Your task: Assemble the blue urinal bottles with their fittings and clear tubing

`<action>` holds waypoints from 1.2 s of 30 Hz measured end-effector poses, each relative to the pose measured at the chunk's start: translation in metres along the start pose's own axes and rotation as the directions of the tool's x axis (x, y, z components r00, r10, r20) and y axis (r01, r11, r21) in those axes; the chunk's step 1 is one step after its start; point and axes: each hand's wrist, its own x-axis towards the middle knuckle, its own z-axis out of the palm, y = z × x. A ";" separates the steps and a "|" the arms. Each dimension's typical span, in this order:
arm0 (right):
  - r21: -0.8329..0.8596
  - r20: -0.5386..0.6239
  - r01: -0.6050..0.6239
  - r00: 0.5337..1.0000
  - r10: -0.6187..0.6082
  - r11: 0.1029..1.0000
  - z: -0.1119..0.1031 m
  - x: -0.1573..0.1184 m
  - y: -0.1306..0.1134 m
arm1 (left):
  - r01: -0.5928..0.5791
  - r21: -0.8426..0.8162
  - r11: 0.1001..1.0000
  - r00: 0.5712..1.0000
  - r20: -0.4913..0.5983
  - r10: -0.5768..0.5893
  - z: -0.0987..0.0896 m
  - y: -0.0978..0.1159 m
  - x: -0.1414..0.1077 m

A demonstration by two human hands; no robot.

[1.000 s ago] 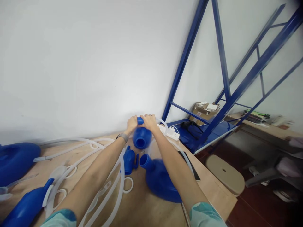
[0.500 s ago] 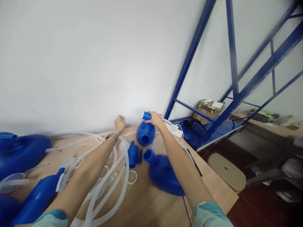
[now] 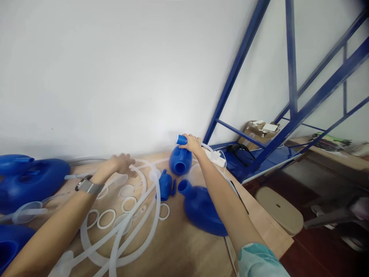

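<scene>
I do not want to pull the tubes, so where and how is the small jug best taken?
Probably by its handle, from above right: it stands out to the right of the small jug's body, while the tubes curve past the left.

Bright, even light on the wall; left fingers [image 3: 125,161] blurred, right edge dim.

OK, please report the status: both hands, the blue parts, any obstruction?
Right hand gripping blue cylindrical piece, above round blue container. Left hand near pale tubing, blurred, grip unclear. Possible snag: tubing loops across table.
</scene>
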 end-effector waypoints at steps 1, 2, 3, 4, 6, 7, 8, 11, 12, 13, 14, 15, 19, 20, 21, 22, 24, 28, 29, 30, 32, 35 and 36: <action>0.000 0.001 -0.001 1.000 0.001 1.000 0.000 0.001 0.000 | -0.065 -0.014 0.998 0.996 -0.060 0.064 0.003 0.011 0.011; -0.001 0.001 -0.001 1.000 0.001 1.000 0.000 0.001 0.000 | -0.149 -0.043 0.988 0.983 -0.112 0.143 0.006 0.024 0.024; -0.003 0.003 0.001 1.000 -0.001 1.000 -0.001 0.001 0.000 | -0.231 -0.073 0.970 0.962 -0.169 0.216 0.010 0.039 0.039; -0.006 0.004 0.007 1.000 -0.007 1.000 -0.001 0.002 0.000 | -0.286 -0.095 0.953 0.936 -0.240 0.257 0.013 0.056 0.054; -0.010 0.005 0.023 1.000 -0.023 1.000 -0.001 0.002 0.001 | -0.354 -0.119 0.927 0.882 -0.371 0.290 0.019 0.089 0.086; -0.013 0.004 0.032 0.999 -0.032 0.999 -0.001 0.001 0.001 | -0.376 -0.131 0.917 0.860 -0.418 0.293 0.021 0.104 0.101; -0.016 0.000 0.040 0.999 -0.040 0.999 0.000 0.001 0.001 | -0.397 -0.141 0.907 0.842 -0.448 0.299 0.024 0.117 0.115; -0.021 -0.021 0.048 0.999 -0.049 0.999 0.002 -0.002 0.003 | -0.459 -0.145 0.877 0.803 -0.491 0.339 0.027 0.141 0.146; -0.020 -0.028 0.045 0.999 -0.046 0.999 0.003 -0.003 0.004 | -0.481 -0.137 0.866 0.790 -0.496 0.360 0.027 0.144 0.152; -0.017 -0.034 0.045 0.998 -0.046 0.999 0.004 -0.003 0.005 | -0.503 -0.126 0.855 0.778 -0.498 0.384 0.026 0.145 0.156; -0.014 -0.038 0.049 0.998 -0.050 0.999 0.004 -0.004 0.006 | -0.525 -0.116 0.843 0.767 -0.495 0.410 0.024 0.145 0.158; -0.010 -0.039 0.057 0.998 -0.057 0.998 0.005 -0.005 0.006 | -0.545 -0.107 0.831 0.758 -0.485 0.435 0.022 0.143 0.159; 0.003 -0.030 0.088 0.996 -0.088 0.996 0.007 -0.004 0.006 | -0.579 -0.092 0.810 0.773 -0.378 0.509 0.003 0.134 0.154; 0.004 -0.025 0.094 0.995 -0.094 0.996 0.007 -0.003 0.006 | -0.576 -0.085 0.813 0.784 -0.338 0.521 -0.005 0.132 0.151; 0.005 -0.020 0.104 0.994 -0.104 0.995 0.007 -0.001 0.005 | -0.572 -0.073 0.817 0.795 -0.297 0.530 -0.013 0.130 0.148; 0.005 -0.015 0.115 0.993 -0.115 0.993 0.006 0.000 0.005 | -0.567 -0.058 0.822 0.804 -0.254 0.537 -0.022 0.127 0.144; 0.008 -0.008 0.134 0.991 -0.134 0.991 0.006 0.002 0.006 | -0.549 -0.021 0.836 0.828 -0.150 0.540 -0.041 0.120 0.131; 0.025 -0.004 0.127 0.992 -0.127 0.992 0.007 0.001 0.007 | -0.425 0.050 0.904 0.895 0.173 0.411 -0.067 0.095 0.085; 0.031 -0.001 0.128 0.992 -0.129 0.991 0.008 0.000 0.008 | -0.384 0.067 0.921 0.896 0.266 0.354 -0.067 0.087 0.071; 0.034 0.004 0.132 0.991 -0.132 0.991 0.008 -0.001 0.009 | -0.344 0.079 0.936 0.884 0.362 0.295 -0.065 0.079 0.058; 0.075 -0.002 0.152 0.988 -0.153 0.985 0.009 -0.002 0.012 | -0.249 0.081 0.965 0.827 0.536 0.169 -0.055 0.063 0.035; 0.324 -0.153 0.267 0.961 -0.229 0.907 0.006 0.000 0.024 | -0.168 0.108 0.980 0.836 0.543 0.083 -0.039 0.047 0.020; 0.419 -0.237 0.286 0.951 -0.200 0.862 0.004 0.001 0.030 | -0.180 0.128 0.975 0.870 0.482 0.098 -0.035 0.045 0.021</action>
